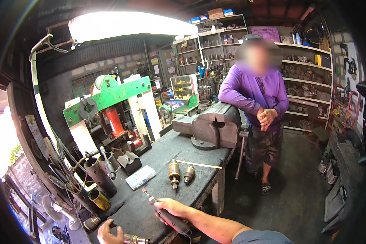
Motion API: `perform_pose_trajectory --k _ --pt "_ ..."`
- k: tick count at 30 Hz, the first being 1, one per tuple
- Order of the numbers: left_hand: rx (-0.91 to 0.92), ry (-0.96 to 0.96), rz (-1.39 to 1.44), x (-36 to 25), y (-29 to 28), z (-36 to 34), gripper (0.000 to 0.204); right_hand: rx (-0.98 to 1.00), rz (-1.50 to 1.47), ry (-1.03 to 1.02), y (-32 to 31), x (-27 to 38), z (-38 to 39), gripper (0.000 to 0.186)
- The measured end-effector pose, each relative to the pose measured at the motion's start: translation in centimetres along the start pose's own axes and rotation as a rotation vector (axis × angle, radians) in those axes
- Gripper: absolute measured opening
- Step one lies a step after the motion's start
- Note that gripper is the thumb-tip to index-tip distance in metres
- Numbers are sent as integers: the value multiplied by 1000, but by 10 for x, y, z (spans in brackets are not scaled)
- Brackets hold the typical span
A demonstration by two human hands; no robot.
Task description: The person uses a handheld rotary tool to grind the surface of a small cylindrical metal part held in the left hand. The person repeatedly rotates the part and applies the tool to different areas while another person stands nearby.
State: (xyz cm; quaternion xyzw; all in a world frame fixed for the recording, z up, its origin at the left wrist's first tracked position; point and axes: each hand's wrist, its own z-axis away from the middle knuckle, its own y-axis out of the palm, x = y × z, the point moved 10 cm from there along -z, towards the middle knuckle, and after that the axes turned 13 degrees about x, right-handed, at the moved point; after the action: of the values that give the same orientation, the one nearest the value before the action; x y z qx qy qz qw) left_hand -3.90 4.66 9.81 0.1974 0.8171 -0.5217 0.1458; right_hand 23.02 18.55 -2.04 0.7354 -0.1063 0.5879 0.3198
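My right hand [171, 206] clenched around a dark rotary tool [175, 221] at six o'clock, copper-wound armature [174, 173] on the worktop [132, 201] at the tool's twelve, my left hand [105, 233] at seven, its grip I cannot tell

At the near edge of the dark workbench [128, 203], the right hand [171, 207] grips a dark rotary tool [173, 221], its pinkish bit pointing far and left. The left hand [111, 233] is at the near left, beside a metal cylindrical part [135, 239]; whether it grips anything is unclear. Farther along lie a copper-banded armature [174, 174], a smaller gear-ended metal part [189, 175], a thin wooden stick [199, 164] and, to the left, a translucent plastic case [140, 177]. Upright metal tubes [99, 175] and a yellow can [99, 199] stand on the left. A green-beamed press [122, 96] rises at the far left. At the far right, a person in a purple shirt [248, 87] leans on a large bench vise [217, 124], with parts shelves [307, 80] behind.
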Motion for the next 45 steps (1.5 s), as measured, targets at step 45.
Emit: perform_pose_trajectory --k 45 --pt "-19 2 138 38 61 12 18 131 77 38 15 -24 -6 52"
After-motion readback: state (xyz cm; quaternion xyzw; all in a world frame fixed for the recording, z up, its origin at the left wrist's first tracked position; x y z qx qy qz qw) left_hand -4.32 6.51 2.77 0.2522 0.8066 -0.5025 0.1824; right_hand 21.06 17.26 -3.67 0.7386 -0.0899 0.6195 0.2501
